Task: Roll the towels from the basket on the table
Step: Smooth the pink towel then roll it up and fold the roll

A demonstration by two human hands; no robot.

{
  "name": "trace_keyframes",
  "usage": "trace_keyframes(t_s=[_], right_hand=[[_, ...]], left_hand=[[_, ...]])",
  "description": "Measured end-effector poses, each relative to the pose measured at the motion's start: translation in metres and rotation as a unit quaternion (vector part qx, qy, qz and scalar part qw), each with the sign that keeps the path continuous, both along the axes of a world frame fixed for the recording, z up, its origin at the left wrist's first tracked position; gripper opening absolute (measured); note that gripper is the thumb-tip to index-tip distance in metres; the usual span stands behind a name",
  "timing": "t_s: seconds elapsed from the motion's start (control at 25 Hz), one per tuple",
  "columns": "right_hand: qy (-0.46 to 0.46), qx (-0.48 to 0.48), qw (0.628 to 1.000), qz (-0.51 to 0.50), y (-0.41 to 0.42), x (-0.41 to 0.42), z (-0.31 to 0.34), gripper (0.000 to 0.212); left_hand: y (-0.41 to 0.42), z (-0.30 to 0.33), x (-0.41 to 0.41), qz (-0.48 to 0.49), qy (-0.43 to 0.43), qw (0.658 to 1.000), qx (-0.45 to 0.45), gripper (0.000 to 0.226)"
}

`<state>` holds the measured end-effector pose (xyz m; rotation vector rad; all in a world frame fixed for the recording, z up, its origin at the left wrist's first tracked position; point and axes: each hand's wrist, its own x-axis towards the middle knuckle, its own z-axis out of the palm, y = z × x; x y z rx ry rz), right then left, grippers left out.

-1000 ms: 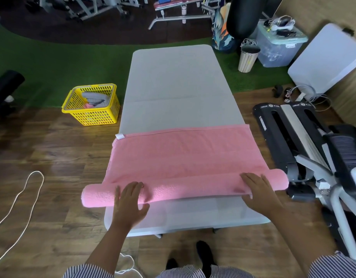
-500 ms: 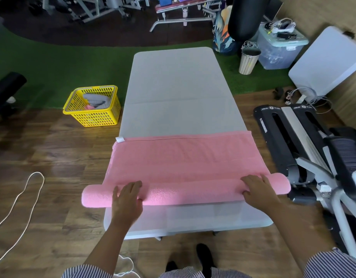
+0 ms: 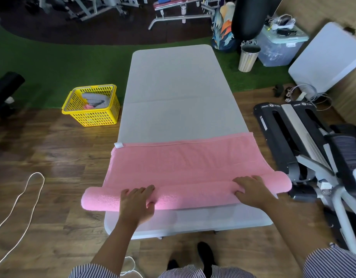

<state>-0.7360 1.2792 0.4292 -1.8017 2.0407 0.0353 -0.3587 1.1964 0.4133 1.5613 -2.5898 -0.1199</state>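
Observation:
A pink towel (image 3: 185,161) lies across the near end of the grey table (image 3: 177,87), its near part wound into a thick roll that overhangs both table sides. My left hand (image 3: 136,203) presses on the roll left of centre, thumb tucked under its front. Further right on the same roll rests my right hand (image 3: 251,190), fingers curled over the top. A yellow basket (image 3: 91,105) stands on the floor left of the table, with grey and pink towels inside.
A black and white exercise machine (image 3: 305,141) stands close to the table's right side. A white cord (image 3: 22,199) loops on the wooden floor at left. A slatted bin (image 3: 248,57) and a clear storage box (image 3: 281,47) sit beyond the far right corner.
Both hands have pushed the roll a little further away across the table. The roll is slightly thicker and the flat part of the towel shorter.

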Motion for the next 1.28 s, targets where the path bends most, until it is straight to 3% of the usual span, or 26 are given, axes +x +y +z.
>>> trace_keyframes(t_s=[0.16,0.24,0.4,0.52,0.68,0.8,0.96,1.16,1.28], right_hand=[[-0.022,-0.119,0.992,-0.041,-0.001,-0.003,-0.010,0.040],[-0.010,-0.134,0.990,-0.031,0.007,-0.004,-0.020,0.046],[0.008,-0.128,0.991,0.027,0.024,-0.014,-0.033,0.056],[-0.006,-0.139,0.990,0.000,0.022,-0.015,-0.030,0.051],[-0.031,-0.048,0.998,-0.014,0.008,-0.014,-0.011,0.049],[-0.026,-0.001,1.000,-0.011,0.004,-0.024,-0.005,0.049],[-0.022,-0.076,0.994,-0.070,0.004,-0.030,-0.005,0.060],[0.005,-0.033,0.999,-0.043,0.023,-0.030,-0.015,0.059],[0.005,-0.044,0.998,-0.053,0.025,-0.031,-0.008,0.055]], left_hand=[[-0.002,-0.003,0.005,0.032,0.023,0.999,-0.035,0.041],[0.003,-0.009,0.010,0.018,0.016,0.999,-0.031,0.045],[0.010,-0.011,0.016,-0.013,0.001,1.000,-0.022,0.078],[0.013,-0.006,0.015,-0.004,0.009,1.000,-0.013,0.064],[0.004,0.000,0.020,0.001,-0.016,1.000,0.021,0.044],[-0.002,0.000,0.026,-0.011,0.012,1.000,-0.001,0.048],[0.003,-0.006,0.029,0.028,0.036,0.999,-0.023,0.052],[0.007,-0.015,0.031,0.011,0.013,1.000,-0.005,0.067],[0.011,-0.011,0.029,0.021,0.016,1.000,-0.002,0.048]])
